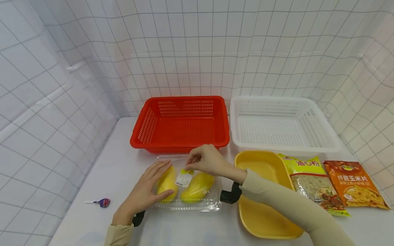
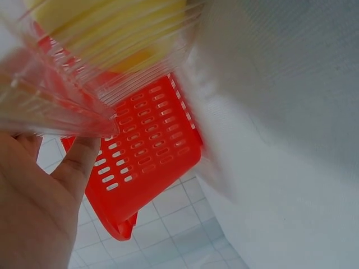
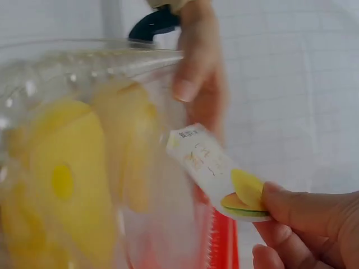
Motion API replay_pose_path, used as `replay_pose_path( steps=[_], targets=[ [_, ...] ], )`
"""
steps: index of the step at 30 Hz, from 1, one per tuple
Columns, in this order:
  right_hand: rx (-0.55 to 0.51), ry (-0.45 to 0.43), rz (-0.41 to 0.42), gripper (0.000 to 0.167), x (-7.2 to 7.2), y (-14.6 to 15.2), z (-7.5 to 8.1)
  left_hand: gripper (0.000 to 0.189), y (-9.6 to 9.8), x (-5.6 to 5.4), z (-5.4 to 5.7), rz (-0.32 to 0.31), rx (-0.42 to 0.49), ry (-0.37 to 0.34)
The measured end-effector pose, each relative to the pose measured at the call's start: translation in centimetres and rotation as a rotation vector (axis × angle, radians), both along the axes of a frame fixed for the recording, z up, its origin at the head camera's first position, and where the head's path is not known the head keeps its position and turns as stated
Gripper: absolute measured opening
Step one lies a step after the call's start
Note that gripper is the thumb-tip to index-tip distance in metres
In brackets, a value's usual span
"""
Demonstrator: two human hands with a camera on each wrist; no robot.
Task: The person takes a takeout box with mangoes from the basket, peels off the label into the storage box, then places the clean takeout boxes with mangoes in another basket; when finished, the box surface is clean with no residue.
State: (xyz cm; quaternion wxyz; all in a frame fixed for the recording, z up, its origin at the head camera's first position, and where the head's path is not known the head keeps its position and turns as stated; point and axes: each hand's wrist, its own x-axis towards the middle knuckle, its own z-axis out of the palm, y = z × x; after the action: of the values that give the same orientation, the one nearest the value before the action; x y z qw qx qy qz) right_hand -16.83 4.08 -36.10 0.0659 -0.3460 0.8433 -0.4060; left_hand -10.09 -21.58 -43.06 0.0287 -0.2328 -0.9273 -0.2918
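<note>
A clear plastic clamshell box (image 1: 198, 205) with yellow mangoes (image 1: 197, 187) inside lies in front of the red basket. My left hand (image 1: 150, 186) rests on the box's left part with its fingers extended; in the left wrist view the thumb (image 2: 81, 165) touches the clear plastic edge. Between thumb and fingertips, my right hand (image 1: 207, 160) pinches the end of a white label (image 3: 202, 162) with a yellow-and-green fruit picture. That end stands up off the lid, while the label's other end still meets the plastic in the right wrist view.
Behind the box stand a red basket (image 1: 184, 150) and a white basket (image 1: 286, 148). A yellow tray (image 1: 261, 218) sits under my right forearm. Farther right lie a pasta bag (image 1: 317, 184) and an orange snack bag (image 1: 354, 184). A lollipop (image 1: 104, 203) lies at left.
</note>
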Motion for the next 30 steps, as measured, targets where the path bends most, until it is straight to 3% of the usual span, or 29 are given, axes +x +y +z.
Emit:
replay_pose_path(
  steps=[5,11,15,19,24,30],
  targets=[
    [-0.023,-0.142,-0.011,0.011,-0.1,5.7,1.4,0.082,0.1,0.0,-0.1,-0.002,-0.001,-0.01],
    [0.05,-0.297,0.018,0.013,-0.4,14.2,2.5,0.082,0.2,0.1,0.0,-0.008,-0.005,-0.002],
    [0.1,-0.421,0.097,0.013,-1.0,17.8,1.5,0.081,0.1,0.1,0.0,-0.005,-0.008,0.006],
    [0.182,-0.5,0.14,0.012,-1.5,18.9,-0.9,0.081,-0.1,0.0,-0.1,0.001,-0.008,0.004],
    [0.288,-0.423,0.117,0.014,-1.5,18.3,-4.0,0.082,-0.1,0.0,-0.1,0.009,-0.007,-0.01],
    [0.479,-0.149,-0.053,0.021,-0.4,17.1,-5.7,0.082,0.1,-0.1,-0.2,0.01,-0.003,-0.021]
  ],
)
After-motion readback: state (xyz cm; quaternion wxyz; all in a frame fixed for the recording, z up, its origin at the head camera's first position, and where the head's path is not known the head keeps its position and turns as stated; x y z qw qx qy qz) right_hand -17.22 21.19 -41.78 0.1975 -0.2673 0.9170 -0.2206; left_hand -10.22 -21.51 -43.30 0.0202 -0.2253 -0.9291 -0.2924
